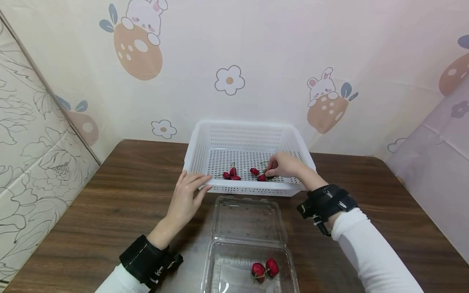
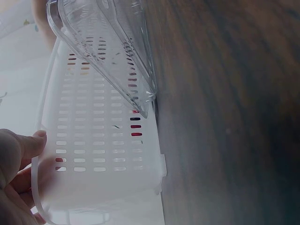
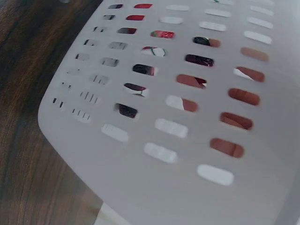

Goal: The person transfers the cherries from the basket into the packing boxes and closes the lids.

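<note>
My left hand [image 1: 187, 195] grips the near left rim of a white perforated basket [image 1: 253, 184], thumb outside and fingers over the inner side in the left wrist view. Inside the basket, my right hand [image 1: 286, 165] has its thumb and fingers curled together at a dark red fruit [image 1: 270, 177], mostly hidden under the fingertips. Beside it lie small red fruits with green stems, such as a red fruit [image 1: 254, 171]; another small cluster [image 1: 233, 172] sits to the left. Through the slots in the right wrist view show dark fruit [image 3: 199, 60] and parts of the fingers [image 3: 243, 96].
An opened clear plastic clamshell box [image 1: 216, 260] stands in front of the basket, its lid [image 1: 249, 219] toward the basket. Two red fruits [image 1: 272, 267] lie in its right part. Everything stands on a dark wooden table [image 1: 110, 211] against a patterned wall covering [image 1: 256, 49].
</note>
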The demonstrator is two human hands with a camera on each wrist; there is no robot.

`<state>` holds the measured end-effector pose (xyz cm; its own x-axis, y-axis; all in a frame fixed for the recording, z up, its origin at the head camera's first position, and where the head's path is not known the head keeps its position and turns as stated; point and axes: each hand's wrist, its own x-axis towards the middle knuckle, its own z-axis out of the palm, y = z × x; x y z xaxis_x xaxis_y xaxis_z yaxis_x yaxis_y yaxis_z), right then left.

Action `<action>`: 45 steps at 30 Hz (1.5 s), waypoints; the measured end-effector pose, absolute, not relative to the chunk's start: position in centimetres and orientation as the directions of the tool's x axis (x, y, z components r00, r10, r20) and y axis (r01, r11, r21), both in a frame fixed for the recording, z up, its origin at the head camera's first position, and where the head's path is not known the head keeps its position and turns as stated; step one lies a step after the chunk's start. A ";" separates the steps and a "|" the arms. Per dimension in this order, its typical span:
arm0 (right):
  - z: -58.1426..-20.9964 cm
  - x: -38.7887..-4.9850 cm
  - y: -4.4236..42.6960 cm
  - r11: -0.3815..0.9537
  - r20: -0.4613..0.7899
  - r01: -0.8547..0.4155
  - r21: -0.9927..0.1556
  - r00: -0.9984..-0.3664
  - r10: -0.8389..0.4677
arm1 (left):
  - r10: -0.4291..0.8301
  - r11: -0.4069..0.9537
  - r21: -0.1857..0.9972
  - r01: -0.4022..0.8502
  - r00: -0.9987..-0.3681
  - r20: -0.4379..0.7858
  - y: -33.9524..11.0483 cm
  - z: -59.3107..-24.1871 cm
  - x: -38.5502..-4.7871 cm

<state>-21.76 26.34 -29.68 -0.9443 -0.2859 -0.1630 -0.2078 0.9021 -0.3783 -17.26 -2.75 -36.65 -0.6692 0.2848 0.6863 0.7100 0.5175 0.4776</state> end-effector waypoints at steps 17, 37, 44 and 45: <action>-28.5 -21.5 26.5 0.880 -0.015 -0.240 -0.410 -0.963 -0.270 | 0.287 0.517 0.472 0.714 -0.664 0.691 -2.7 -36.6 -17.3; -25.5 -19.9 26.7 0.861 0.092 -0.280 -0.425 -0.959 -0.267 | 0.285 0.515 0.472 0.715 -0.663 0.693 -2.7 -36.6 -17.3; -24.0 -18.3 26.5 0.840 0.148 -0.321 -0.438 -0.947 -0.285 | 0.286 0.512 0.475 0.716 -0.663 0.691 -2.7 -36.6 -17.3; -23.8 -18.1 26.5 0.837 0.158 -0.330 -0.437 -0.944 -0.290 | 0.287 0.512 0.475 0.716 -0.663 0.691 -2.7 -36.6 -17.3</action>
<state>-18.10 26.50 -23.85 -0.9440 -0.2901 0.1575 -0.3300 0.8370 -0.4365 -17.29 -2.74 -36.59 -0.6632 0.2868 0.6913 0.7160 0.5120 0.4746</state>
